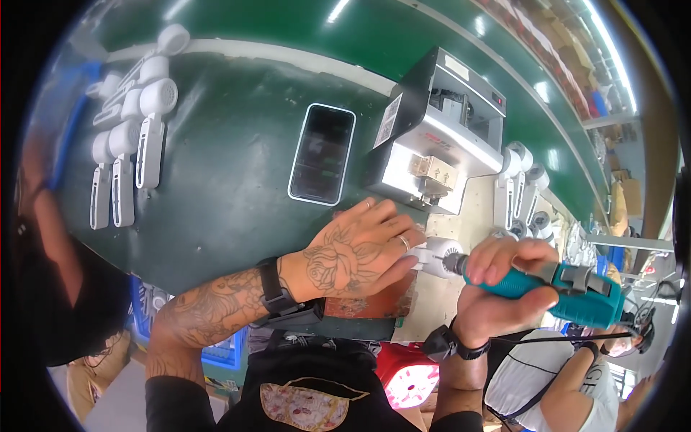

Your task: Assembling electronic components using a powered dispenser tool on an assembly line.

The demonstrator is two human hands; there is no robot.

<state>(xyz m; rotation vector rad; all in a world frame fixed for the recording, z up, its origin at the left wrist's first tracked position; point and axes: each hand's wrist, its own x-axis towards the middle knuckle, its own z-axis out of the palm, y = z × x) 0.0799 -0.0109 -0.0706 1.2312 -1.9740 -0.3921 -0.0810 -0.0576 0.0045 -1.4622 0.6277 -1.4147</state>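
Observation:
My left hand point(368, 248), with rings and a tattooed back, reaches over the bench and grips a white round-headed part point(434, 268) with its fingers and thumb. Much of that part is hidden under the fingers. Wrapped round a teal electric screwdriver point(592, 299) is my right hand point(511, 284). The tool lies nearly level, its narrow bit pointing left at the white part's round head. Whether the bit touches it I cannot tell. Just beyond my hands stands a silver-and-black screw feeder point(410, 162) with a small metal block at its front.
A phone point(324, 155) lies on the green bench point(230, 180). Several finished-looking white parts point(150, 137) are grouped at the far left, and more white parts point(522, 180) stand right of the feeder. Other people sit at left and lower right. A red lit object point(408, 374) is below the bench edge.

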